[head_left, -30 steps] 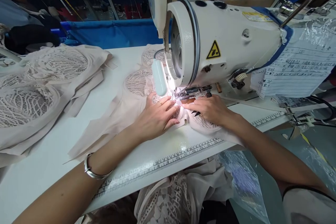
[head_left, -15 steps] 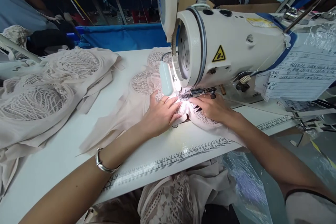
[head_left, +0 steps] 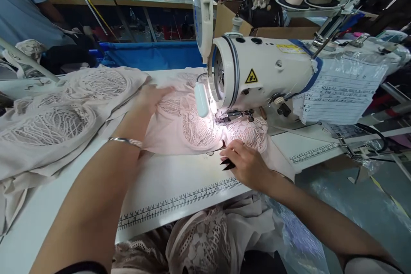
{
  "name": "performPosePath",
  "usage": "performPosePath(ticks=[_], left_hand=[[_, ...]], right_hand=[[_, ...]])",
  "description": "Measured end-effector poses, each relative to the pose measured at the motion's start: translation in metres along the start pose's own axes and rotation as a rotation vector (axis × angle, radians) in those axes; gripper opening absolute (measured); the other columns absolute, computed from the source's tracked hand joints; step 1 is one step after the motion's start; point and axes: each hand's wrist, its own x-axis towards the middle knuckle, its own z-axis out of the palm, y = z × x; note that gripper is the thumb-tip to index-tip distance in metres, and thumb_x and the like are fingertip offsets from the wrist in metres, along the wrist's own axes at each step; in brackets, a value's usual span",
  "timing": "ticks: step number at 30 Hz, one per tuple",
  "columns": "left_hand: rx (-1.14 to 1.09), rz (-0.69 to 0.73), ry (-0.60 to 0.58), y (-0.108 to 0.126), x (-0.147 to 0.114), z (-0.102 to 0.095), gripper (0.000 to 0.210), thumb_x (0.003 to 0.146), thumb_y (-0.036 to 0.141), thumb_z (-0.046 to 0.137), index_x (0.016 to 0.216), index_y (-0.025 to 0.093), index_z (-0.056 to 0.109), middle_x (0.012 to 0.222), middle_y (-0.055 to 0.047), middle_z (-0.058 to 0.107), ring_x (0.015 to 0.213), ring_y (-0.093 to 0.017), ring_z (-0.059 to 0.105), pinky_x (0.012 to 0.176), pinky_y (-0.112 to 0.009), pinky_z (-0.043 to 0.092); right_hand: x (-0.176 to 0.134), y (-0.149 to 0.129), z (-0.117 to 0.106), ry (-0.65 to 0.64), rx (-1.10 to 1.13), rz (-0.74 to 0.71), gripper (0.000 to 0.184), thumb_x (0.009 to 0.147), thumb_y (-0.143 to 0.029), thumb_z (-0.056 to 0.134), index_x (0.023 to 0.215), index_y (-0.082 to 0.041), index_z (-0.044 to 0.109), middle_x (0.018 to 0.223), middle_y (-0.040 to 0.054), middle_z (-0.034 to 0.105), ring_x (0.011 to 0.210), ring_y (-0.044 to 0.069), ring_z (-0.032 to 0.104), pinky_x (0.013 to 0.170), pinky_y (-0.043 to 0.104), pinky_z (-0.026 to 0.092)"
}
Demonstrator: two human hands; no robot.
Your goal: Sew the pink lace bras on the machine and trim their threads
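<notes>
Here's the pale pink lace-cup bra [head_left: 201,130], spread over the middle of the worktop [head_left: 180,171] beneath the head of the sewing machine [head_left: 272,68], two cups side by side around the brightly lit presser foot, its right wing trailing down to the worktop's near edge. In at the near side comes the right hand [head_left: 247,162], fingers curled in, closed around black thread snips [head_left: 227,165] with both dark points poking out to the left; its fingertips are right by the bra's near edge, contact hard to call. And the left hand [head_left: 149,98], out over the bra's left part toward the worktop's far edge, is a blur: no telling how far it's open or whether it grips the fabric. A silver bracelet [head_left: 125,140] circles that wrist. Over to the worktop's left end, more lace-cup bras [head_left: 64,124] lie heaped, while a printed ruler [head_left: 192,197] runs along the near edge. The pale lamp [head_left: 201,100] hangs just left of the needle area, and handwritten paper [head_left: 337,90] droops at the machine's right. Below the near edge, another lace garment [head_left: 205,239] sits bunched.
</notes>
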Motion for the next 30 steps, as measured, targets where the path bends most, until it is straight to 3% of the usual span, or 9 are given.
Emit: performPosePath(ticks=[3, 6, 8, 11, 15, 19, 24, 27, 30], left_hand=[[-0.166, -0.024, 0.071, 0.017, -0.02, -0.042, 0.106, 0.081, 0.089, -0.01, 0.133, 0.023, 0.054, 0.138, -0.002, 0.065, 0.124, -0.019, 0.059, 0.099, -0.043, 0.051], [-0.424, 0.028, 0.206, 0.028, -0.042, -0.082, 0.099, 0.079, 0.095, 0.004, 0.14, 0.031, 0.049, 0.159, 0.006, 0.044, 0.136, -0.021, 0.049, 0.107, -0.04, 0.049], [-0.475, 0.05, 0.25, 0.029, -0.052, -0.099, 0.1, 0.072, 0.101, 0.019, 0.141, 0.033, 0.047, 0.159, 0.009, 0.043, 0.139, -0.023, 0.044, 0.111, -0.039, 0.047], [-0.485, 0.067, 0.262, 0.024, -0.059, -0.108, 0.103, 0.07, 0.101, 0.025, 0.142, 0.032, 0.046, 0.153, 0.008, 0.049, 0.138, -0.025, 0.045, 0.113, -0.042, 0.045], [-0.534, 0.076, 0.266, 0.016, -0.059, -0.108, 0.092, 0.077, 0.095, 0.027, 0.141, 0.033, 0.048, 0.15, 0.008, 0.053, 0.136, -0.024, 0.047, 0.113, -0.045, 0.044], [-0.556, 0.005, 0.273, 0.012, -0.06, -0.106, 0.09, 0.082, 0.092, 0.021, 0.143, 0.03, 0.045, 0.15, 0.005, 0.053, 0.135, -0.025, 0.047, 0.108, -0.048, 0.047], [-0.553, -0.055, 0.233, 0.013, -0.06, -0.107, 0.104, 0.072, 0.099, 0.021, 0.147, 0.03, 0.042, 0.153, 0.007, 0.049, 0.136, -0.025, 0.044, 0.106, -0.046, 0.049], [-0.541, 0.016, 0.266, 0.03, -0.061, -0.123, 0.096, 0.072, 0.095, 0.03, 0.146, 0.034, 0.044, 0.148, 0.009, 0.055, 0.139, -0.025, 0.042, 0.11, -0.045, 0.046], [-0.485, 0.13, 0.368, 0.059, -0.075, -0.152, 0.084, 0.076, 0.083, 0.039, 0.147, 0.038, 0.045, 0.14, 0.012, 0.06, 0.142, -0.026, 0.041, 0.112, -0.045, 0.045]], right_hand=[[0.007, -0.021, 0.017, -0.028, 0.526, 0.126, 0.028, 0.104, -0.03, 0.042, 0.088, -0.018, 0.062, 0.083, 0.0064, 0.062, 0.072, 0.016, 0.059, 0.064, 0.029, 0.049], [0.03, -0.034, 0.035, -0.212, 1.116, 0.368, 0.043, 0.101, -0.057, 0.044, 0.079, -0.021, 0.054, 0.055, -0.0057, 0.045, 0.045, 0.01, 0.041, 0.046, 0.024, 0.036], [0.057, -0.041, 0.046, -0.354, 1.455, 0.501, 0.052, 0.095, -0.07, 0.046, 0.074, -0.022, 0.05, 0.048, -0.0114, 0.029, 0.039, 0.007, 0.022, 0.039, 0.021, 0.02], [0.105, -0.049, 0.057, -0.47, 1.804, 0.653, 0.056, 0.102, -0.063, 0.035, 0.07, -0.02, 0.05, 0.051, -0.0101, 0.027, 0.043, 0.007, 0.012, 0.038, 0.02, 0.013], [0.155, -0.059, 0.06, -0.149, 2.149, 0.79, 0.044, 0.108, -0.03, 0.029, 0.07, -0.018, 0.049, 0.057, -0.0077, 0.026, 0.046, 0.009, 0.016, 0.041, 0.017, 0.022], [0.175, -0.059, 0.061, 0.117, 2.29, 0.836, 0.043, 0.108, -0.029, 0.029, 0.069, -0.019, 0.045, 0.056, -0.008, 0.024, 0.046, 0.009, 0.017, 0.04, 0.016, 0.023], [0.186, -0.055, 0.064, 0.268, 2.245, 0.845, 0.044, 0.108, -0.03, 0.035, 0.066, -0.02, 0.044, 0.054, -0.0087, 0.023, 0.046, 0.009, 0.017, 0.039, 0.017, 0.02], [0.175, -0.058, 0.066, 0.245, 2.144, 0.852, 0.044, 0.107, -0.028, 0.039, 0.063, -0.02, 0.044, 0.052, -0.0092, 0.022, 0.045, 0.009, 0.014, 0.038, 0.018, 0.016], [0.144, -0.059, 0.062, 0.04, 2.017, 0.752, 0.042, 0.104, -0.036, 0.045, 0.066, -0.019, 0.05, 0.049, -0.01, 0.026, 0.043, 0.008, 0.015, 0.039, 0.02, 0.016]])
